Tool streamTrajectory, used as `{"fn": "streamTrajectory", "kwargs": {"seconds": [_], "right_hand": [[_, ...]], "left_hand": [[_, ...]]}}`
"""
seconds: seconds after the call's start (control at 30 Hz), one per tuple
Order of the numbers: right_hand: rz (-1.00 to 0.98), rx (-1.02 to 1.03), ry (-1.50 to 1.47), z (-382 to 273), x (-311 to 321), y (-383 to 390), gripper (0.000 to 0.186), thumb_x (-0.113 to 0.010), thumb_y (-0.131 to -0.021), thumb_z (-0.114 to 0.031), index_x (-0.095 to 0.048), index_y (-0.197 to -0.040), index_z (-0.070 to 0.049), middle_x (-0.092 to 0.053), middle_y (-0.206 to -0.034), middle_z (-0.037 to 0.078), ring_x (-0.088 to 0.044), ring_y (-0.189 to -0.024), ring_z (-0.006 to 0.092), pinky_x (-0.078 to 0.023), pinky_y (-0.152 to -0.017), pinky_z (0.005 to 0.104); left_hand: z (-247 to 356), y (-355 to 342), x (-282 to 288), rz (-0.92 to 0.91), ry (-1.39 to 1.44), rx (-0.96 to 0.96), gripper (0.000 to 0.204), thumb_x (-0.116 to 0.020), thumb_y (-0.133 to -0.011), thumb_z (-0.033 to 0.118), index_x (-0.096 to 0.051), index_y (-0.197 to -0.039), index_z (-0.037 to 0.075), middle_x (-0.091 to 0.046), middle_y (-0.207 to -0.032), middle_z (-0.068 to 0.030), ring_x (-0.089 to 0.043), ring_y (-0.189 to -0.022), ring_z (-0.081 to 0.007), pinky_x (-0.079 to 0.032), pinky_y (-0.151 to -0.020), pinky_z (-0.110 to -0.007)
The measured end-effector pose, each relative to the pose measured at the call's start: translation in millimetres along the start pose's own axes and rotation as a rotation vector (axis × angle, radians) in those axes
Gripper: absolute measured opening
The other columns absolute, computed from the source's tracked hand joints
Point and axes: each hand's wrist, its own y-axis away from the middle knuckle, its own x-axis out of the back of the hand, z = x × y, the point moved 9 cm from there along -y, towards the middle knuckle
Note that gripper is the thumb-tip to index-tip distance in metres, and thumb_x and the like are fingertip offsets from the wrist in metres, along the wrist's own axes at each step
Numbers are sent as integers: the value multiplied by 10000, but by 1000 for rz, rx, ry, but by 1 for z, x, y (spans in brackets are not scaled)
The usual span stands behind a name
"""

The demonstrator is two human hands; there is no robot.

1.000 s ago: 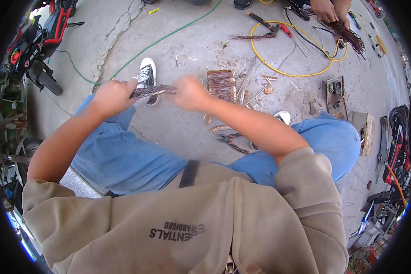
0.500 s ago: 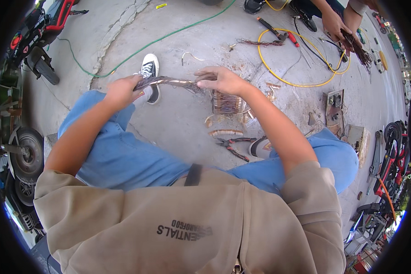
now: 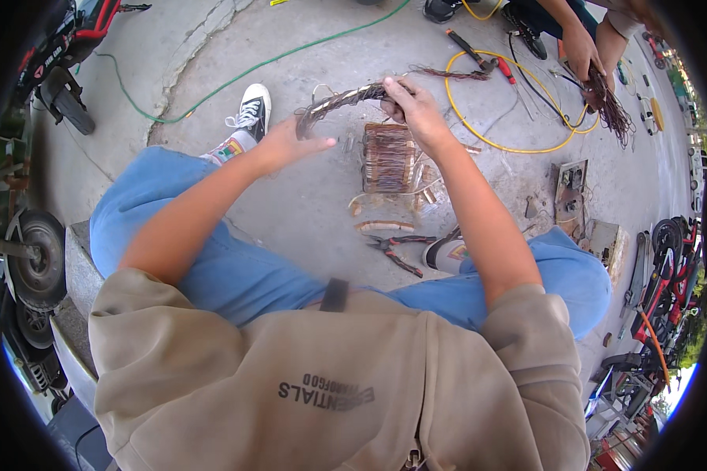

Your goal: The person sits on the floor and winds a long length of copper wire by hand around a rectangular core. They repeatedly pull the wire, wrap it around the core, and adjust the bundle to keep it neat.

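A long, bent bundle of thin dark copper-coloured wire [image 3: 342, 100], with a pale strip along it, spans the space between my hands above the floor. My right hand [image 3: 418, 118] is closed round its right end, thumb on top. At the lower left end is my left hand [image 3: 284, 147], its thumb stretched away from the bundle; the wire touches or passes by its fingers, which are partly hidden. Below the bundle, a block wound with copper wire [image 3: 388, 158] lies on the floor. Red-and-black pliers [image 3: 397, 250] lie spread near my right shoe.
A co-worker's hands [image 3: 587, 59] hold another wire tangle [image 3: 611, 106] at the upper right. Nearby lie a hammer [image 3: 467, 49], a red-handled screwdriver [image 3: 506, 71] and a looped yellow hose [image 3: 457, 110]. A green hose [image 3: 267, 69] crosses the floor. Scooters [image 3: 67, 59] stand at the left.
My right hand has closed round the bundle's right end and moved up and right. My left hand has moved right, its thumb now spread. The bundle's right end has risen.
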Motion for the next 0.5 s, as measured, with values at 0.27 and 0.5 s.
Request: {"fn": "streamTrajectory", "kwargs": {"seconds": [0.27, 0.5], "right_hand": [[93, -35, -237, 4, 6, -1, 258, -590, -947, -274, -586, -1025, -28, -453, -656, -8, -375, -537, 74, -282, -480, 220], [158, -75, -65, 3, 9, -10, 402, -694, -873, -346, -588, -1066, -10, -552, -719, 46, -520, -600, 125, -419, -536, 245]], "left_hand": [[43, -38, -31, 253, 177, -132, 803, -881, -669, 343, -487, -1256, -39, -640, -1083, -105, -615, -965, -179, -488, -893, -322], [40, -51, -102, 35, 804, 57, 393, -813, -759, 234, -604, -1023, 33, -629, -809, -22, -588, -697, -109, -478, -687, -276]]}}
